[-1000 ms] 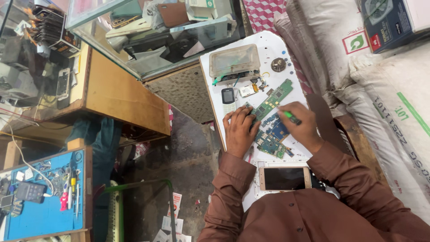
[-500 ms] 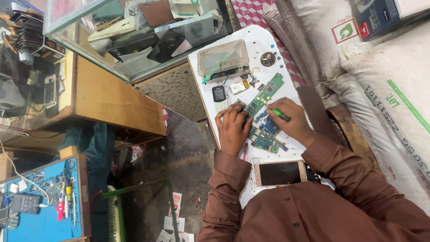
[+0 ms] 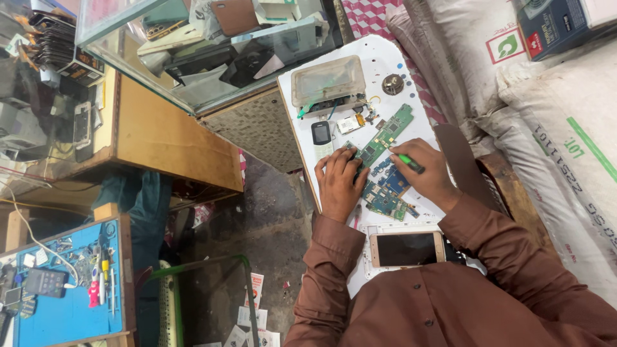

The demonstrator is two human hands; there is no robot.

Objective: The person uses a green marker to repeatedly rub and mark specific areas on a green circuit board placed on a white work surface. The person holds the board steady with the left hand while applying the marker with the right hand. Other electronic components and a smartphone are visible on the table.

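Left hand (image 3: 340, 183) is pressed flat on the white counter (image 3: 385, 54), fingers spread, pinning down the near end of a long green circuit board (image 3: 385, 135) that runs diagonally away from it. Right hand (image 3: 429, 173) has its grip closed around a small green-handled screwdriver (image 3: 409, 162), tip pointing at that same board. Just below both hands sits a blue circuit board (image 3: 389, 191), touching the green one. A gold phone (image 3: 406, 249) lies face up near the person's chest. Further up there's a little black keypad phone (image 3: 321, 133), a clear plastic box (image 3: 328, 81) and a round metal part (image 3: 392, 84).
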